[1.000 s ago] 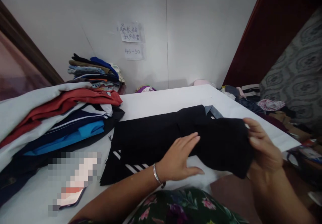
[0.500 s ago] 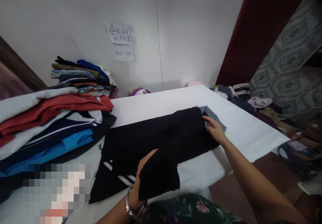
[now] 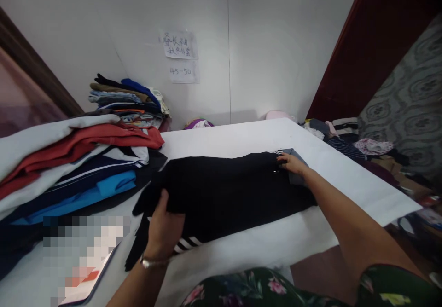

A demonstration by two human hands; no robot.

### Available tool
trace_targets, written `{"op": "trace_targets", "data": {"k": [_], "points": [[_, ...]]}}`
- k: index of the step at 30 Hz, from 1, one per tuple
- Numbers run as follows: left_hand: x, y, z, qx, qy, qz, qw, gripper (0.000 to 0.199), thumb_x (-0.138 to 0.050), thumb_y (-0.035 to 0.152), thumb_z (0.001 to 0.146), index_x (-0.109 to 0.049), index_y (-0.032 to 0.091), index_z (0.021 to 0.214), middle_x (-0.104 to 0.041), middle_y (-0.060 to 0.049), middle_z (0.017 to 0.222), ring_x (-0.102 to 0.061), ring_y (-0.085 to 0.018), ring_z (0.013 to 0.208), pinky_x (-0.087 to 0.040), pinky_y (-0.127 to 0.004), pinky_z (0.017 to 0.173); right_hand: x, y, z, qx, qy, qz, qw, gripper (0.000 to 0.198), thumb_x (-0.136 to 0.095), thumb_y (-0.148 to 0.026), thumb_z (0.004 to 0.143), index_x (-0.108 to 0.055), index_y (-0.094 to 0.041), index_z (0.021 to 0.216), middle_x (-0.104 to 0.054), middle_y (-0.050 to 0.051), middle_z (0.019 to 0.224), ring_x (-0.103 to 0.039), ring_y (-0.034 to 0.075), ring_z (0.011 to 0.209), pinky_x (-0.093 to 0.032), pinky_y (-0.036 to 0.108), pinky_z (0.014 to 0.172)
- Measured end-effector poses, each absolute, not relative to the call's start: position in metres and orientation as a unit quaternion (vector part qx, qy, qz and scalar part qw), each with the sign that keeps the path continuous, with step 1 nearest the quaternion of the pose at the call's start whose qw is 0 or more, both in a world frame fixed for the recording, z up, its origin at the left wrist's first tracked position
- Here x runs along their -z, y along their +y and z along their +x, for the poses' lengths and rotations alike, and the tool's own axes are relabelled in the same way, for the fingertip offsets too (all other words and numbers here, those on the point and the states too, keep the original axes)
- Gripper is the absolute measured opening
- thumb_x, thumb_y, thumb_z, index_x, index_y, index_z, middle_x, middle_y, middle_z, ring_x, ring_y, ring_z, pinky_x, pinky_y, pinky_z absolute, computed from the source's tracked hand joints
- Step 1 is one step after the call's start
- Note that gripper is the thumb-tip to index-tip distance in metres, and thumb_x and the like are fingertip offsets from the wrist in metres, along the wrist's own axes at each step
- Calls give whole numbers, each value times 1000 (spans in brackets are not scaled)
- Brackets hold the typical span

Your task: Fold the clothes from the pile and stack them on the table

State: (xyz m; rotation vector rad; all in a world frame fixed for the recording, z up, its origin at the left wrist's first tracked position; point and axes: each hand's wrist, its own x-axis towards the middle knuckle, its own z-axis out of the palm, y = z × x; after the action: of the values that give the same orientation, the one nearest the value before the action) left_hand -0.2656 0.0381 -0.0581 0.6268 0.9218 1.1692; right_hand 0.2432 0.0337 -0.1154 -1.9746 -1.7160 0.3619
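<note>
A black jacket [image 3: 228, 192] with white stripes lies folded lengthwise across the white table, its grey lining [image 3: 299, 160] showing at the right end. My left hand [image 3: 165, 226] grips the cloth at the left end, thumb on top and the other fingers mostly hidden. White stripes [image 3: 189, 244] show on the fabric beside that hand. At the far right edge of the jacket, near the grey lining, the bent fingers of my right hand [image 3: 292, 163] pinch the black cloth.
Folded clothes, including a red garment [image 3: 86, 139], are piled on the left, with another stack [image 3: 127, 97] behind. A flat device with a blurred screen [image 3: 91, 270] lies front left. More clothes [image 3: 375, 146] lie beyond the table's right edge. Paper signs [image 3: 180, 44] hang on the wall.
My left hand has moved left and carried the loose black flap over onto the jacket. My right hand stays near the right end. The view has shifted slightly.
</note>
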Motion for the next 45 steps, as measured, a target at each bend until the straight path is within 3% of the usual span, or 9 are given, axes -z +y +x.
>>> {"op": "trace_targets", "data": {"k": [3, 7, 14, 18, 26, 32, 37, 41, 45], "points": [[66, 70, -269, -559, 430, 199, 681, 31, -37, 30, 95, -61, 22, 113, -72, -4, 99, -68, -17, 96, -58, -30, 83, 117, 38, 250, -144, -608, -737, 256, 24, -66, -26, 69, -71, -23, 92, -71, 3, 100, -65, 26, 98, -50, 39, 91], [82, 89, -273, -533, 474, 101, 693, 24, -42, 18, 93, -64, 15, 99, -71, -4, 77, -68, -13, 70, -58, -27, 72, 118, 44, 251, -163, -597, -737, 271, 19, -63, -29, 70, -70, -21, 86, -72, 1, 84, -66, 22, 81, -52, 33, 78], [63, 99, -278, -575, 407, 143, 695, 25, -43, 4, 85, -65, 15, 87, -70, -4, 77, -67, -12, 73, -57, -23, 68, 115, 56, 251, -153, -577, -744, 300, 18, -55, -32, 76, -68, -21, 79, -71, 2, 79, -64, 20, 78, -51, 31, 74], [72, 111, -282, -570, 467, 116, 666, 34, -40, -3, 79, -65, 17, 91, -69, -2, 73, -66, -11, 67, -56, -23, 66, 117, 64, 247, -145, -560, -759, 297, 16, -55, -30, 75, -68, -22, 78, -71, 2, 76, -64, 19, 75, -50, 29, 70], [79, 117, -290, -564, 452, 98, 684, 18, -48, 26, 90, -65, 18, 91, -71, -5, 86, -68, -18, 81, -56, -35, 80, 121, 69, 241, -117, -550, -780, 276, 15, -55, -29, 75, -69, -24, 77, -72, 3, 79, -65, 20, 76, -47, 29, 70], [83, 131, -297, -558, 597, 240, 524, 18, -55, 17, 82, -62, 21, 98, -69, -4, 90, -66, -15, 78, -54, -30, 74, 123, 75, 239, -51, -537, -805, 248, 20, -54, -32, 79, -71, -25, 86, -73, 5, 85, -65, 22, 80, -46, 30, 67], [99, 137, -313, -506, 682, 289, 441, 25, -64, 9, 69, -61, 20, 91, -66, -5, 84, -65, -19, 78, -54, -35, 70, 128, 79, 233, -35, -533, -818, 213, 23, -54, -32, 80, -72, -22, 90, -74, 7, 88, -65, 25, 81, -45, 32, 67], [100, 141, -321, -494, 701, 370, 357, 31, -67, 9, 64, -63, 20, 92, -66, -8, 99, -62, -26, 101, -50, -41, 87, 127, 78, 232, -39, -534, -818, 212, 23, -54, -33, 81, -72, -23, 91, -73, 7, 87, -66, 25, 80, -45, 32, 65], [96, 144, -323, -458, 708, 475, 252, 35, -65, 14, 69, -62, 22, 103, -65, -10, 112, -56, -28, 116, -41, -43, 101, 127, 78, 232, -28, -534, -816, 219, 25, -52, -35, 82, -72, -23, 91, -73, 7, 87, -65, 25, 80, -45, 32, 66]]}}
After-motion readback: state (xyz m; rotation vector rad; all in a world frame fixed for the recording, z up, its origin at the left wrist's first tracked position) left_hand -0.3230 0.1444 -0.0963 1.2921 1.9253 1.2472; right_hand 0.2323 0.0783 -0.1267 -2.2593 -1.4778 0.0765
